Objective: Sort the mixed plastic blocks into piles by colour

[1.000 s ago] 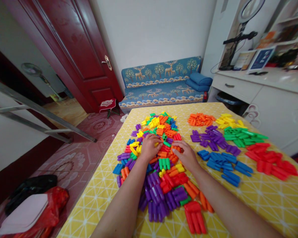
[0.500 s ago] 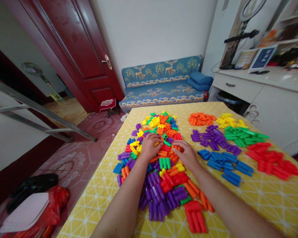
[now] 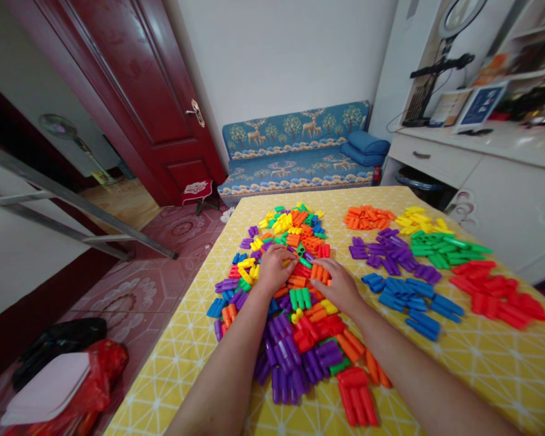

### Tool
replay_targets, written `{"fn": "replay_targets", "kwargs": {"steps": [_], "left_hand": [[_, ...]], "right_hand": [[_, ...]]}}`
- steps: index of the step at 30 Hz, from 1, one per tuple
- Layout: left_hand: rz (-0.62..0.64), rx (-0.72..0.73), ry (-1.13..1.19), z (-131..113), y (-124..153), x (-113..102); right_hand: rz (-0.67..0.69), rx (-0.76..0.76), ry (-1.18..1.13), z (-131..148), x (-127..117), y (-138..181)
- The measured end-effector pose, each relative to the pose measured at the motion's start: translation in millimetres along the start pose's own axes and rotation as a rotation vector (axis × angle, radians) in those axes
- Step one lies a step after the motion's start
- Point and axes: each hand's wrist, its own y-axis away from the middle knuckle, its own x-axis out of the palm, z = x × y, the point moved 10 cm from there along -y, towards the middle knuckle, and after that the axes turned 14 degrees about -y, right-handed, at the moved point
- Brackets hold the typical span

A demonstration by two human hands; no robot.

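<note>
Over the mixed heap of plastic bullet-shaped building blocks, my left hand [image 3: 275, 267] curls its fingers and thumb round a yellow block [image 3: 287, 263], mostly hidden by the fingers. My right hand [image 3: 340, 283] pinches an orange block [image 3: 320, 273] of joined tubes at the heap's right side. Between and below the hands lie a green block [image 3: 300, 298] and red blocks [image 3: 315, 330]. Purple blocks [image 3: 284, 348] cluster nearer me, under my forearms.
On the right of the yellow tablecloth [image 3: 177, 369] lie separate piles: orange [image 3: 367, 217], yellow [image 3: 420, 221], purple [image 3: 390, 251], green [image 3: 447, 248], blue [image 3: 409, 295] and red [image 3: 499, 295]. A patterned sofa [image 3: 295, 166] stands beyond the table, a white cabinet [image 3: 513, 206] to the right.
My right hand's fingers have closed on the orange block, which now shows more fully beside the fingertips. My left hand has hardly moved.
</note>
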Motion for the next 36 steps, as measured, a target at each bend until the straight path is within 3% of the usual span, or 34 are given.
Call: {"fn": "replay_targets", "kwargs": {"steps": [7, 15, 21, 28, 36], "left_hand": [[0.057, -0.024, 0.039, -4, 2, -1], [0.227, 0.151, -0.200, -28, 6, 9], [0.200, 0.120, -0.216, -34, 3, 3], [0.188, 0.071, -0.187, -31, 2, 4], [0.191, 0.013, -0.258, -24, 1, 7]], "right_hand": [[-0.079, 0.051, -0.193, -1, -10, -1], [0.059, -0.032, -0.170, 4, 6, 0], [-0.008, -0.084, -0.135, 11, 1, 0], [-0.020, -0.041, -0.060, 6, 4, 0], [0.079, -0.061, -0.177, 14, 9, -1]]}}
